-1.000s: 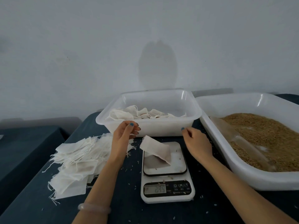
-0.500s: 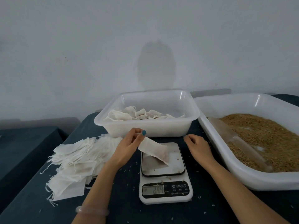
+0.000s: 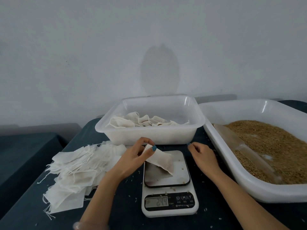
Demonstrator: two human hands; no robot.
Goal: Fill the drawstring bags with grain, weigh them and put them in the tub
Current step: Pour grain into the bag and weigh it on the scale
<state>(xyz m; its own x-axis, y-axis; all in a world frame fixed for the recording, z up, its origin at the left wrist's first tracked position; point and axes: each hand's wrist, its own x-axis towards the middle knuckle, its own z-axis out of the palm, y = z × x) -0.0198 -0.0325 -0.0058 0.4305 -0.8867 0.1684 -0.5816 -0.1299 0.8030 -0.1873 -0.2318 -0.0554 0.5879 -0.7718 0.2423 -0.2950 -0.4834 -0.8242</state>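
The left hand (image 3: 132,156) had a pinching grip, thumb and fingertips closed on the top edge of a filled drawstring bag (image 3: 162,161). The bag's lower end rested on the platform of the scale (image 3: 179,173), at the middle of the counter (image 3: 124,205). The display (image 3: 157,202) appeared to read 244. The right hand (image 3: 204,156) lay on the counter at 2 o'clock from the platform, its grip loosely curled with nothing visible in it. At 12 o'clock from the scale stood the tub (image 3: 149,135) holding filled bags (image 3: 137,122). At 3 o'clock sat a larger tub (image 3: 249,190) of grain (image 3: 269,143), and at 9 o'clock a pile of empty bags (image 3: 78,173).
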